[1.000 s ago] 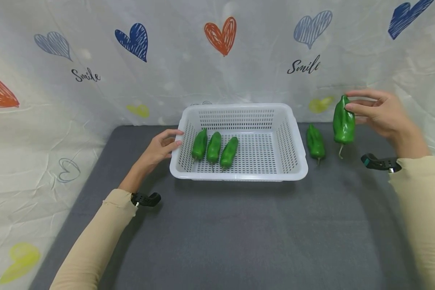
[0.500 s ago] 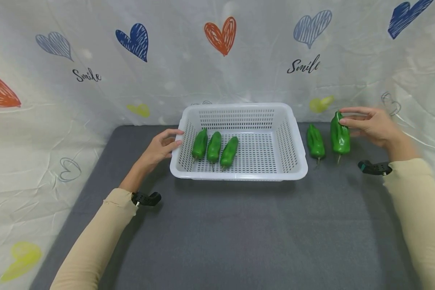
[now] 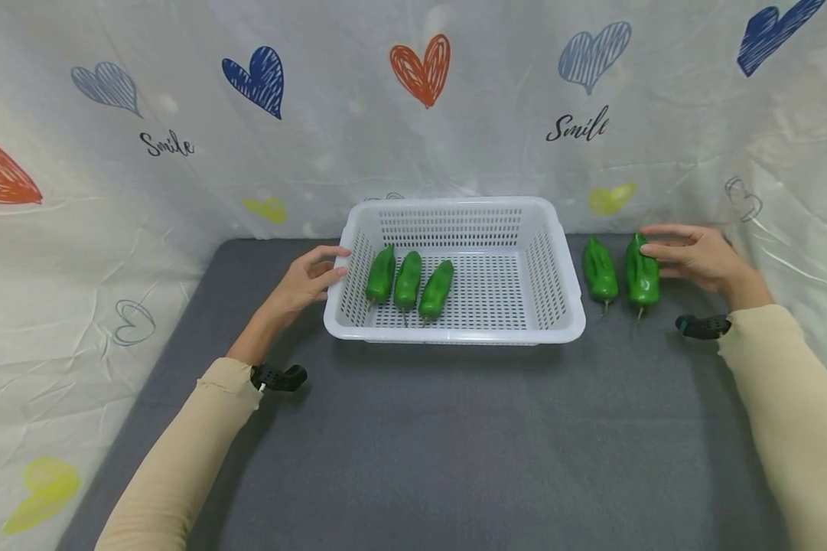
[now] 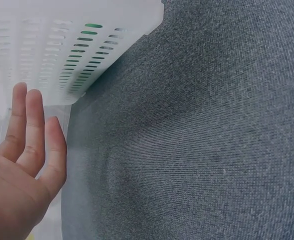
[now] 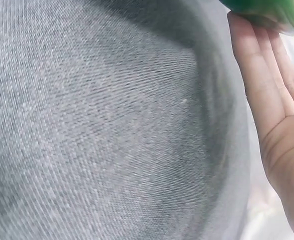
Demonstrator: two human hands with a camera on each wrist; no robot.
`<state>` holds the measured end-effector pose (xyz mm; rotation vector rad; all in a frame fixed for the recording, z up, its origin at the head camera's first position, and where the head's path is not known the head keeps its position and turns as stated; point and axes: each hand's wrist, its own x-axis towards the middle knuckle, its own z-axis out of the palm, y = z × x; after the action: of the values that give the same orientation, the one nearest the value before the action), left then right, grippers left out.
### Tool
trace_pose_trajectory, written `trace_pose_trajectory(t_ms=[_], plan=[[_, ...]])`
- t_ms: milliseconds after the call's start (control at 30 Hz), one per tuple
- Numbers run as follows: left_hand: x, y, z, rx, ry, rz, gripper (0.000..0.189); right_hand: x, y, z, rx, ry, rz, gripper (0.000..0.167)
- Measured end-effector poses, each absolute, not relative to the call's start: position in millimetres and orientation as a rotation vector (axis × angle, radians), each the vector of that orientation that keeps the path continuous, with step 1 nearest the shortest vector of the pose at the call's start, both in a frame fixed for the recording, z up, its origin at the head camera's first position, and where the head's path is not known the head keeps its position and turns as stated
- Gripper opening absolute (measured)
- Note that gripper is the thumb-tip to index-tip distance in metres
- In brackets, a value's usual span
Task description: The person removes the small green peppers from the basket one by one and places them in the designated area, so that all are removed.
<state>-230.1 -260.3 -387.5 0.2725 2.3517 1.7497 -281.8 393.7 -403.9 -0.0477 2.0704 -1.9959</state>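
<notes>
In the head view, three green peppers [image 3: 407, 281] lie side by side in the left half of a white plastic basket [image 3: 454, 336]. My left hand [image 3: 301, 283] touches the basket's left rim with its fingertips. The left wrist view shows this hand's [image 4: 29, 155] fingers nearly straight beside the slotted wall. To the right of the basket, my right hand [image 3: 704, 260] pinches the blunt upper end of a green pepper [image 3: 643, 279], its thin stem pointing towards me. Another green pepper [image 3: 600, 269] lies between that one and the basket.
A dark grey cloth [image 3: 454, 444] covers the table. Behind it and along the left hangs a white curtain [image 3: 330, 92] printed with hearts and "Smile". A black wrist strap [image 3: 704, 327] sits on the right wrist, another [image 3: 278, 379] on the left.
My right hand has come down and to the left with the pepper, bringing it to the table beside the other loose pepper. The left hand and basket have stayed in place.
</notes>
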Motion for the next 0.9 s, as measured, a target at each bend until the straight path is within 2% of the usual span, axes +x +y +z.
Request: trace_pose_trajectory(t_ms=[533, 900], plan=[[-232, -260, -388, 0.279, 2.335, 1.765, 0.045, -290, 390, -422, -0.038, 2.245, -1.871, 0.035], [-231, -261, -389, 0.301, 2.319, 1.781, 0.045, -289, 393, -418, -0.098, 2.219, -1.923, 0.04]])
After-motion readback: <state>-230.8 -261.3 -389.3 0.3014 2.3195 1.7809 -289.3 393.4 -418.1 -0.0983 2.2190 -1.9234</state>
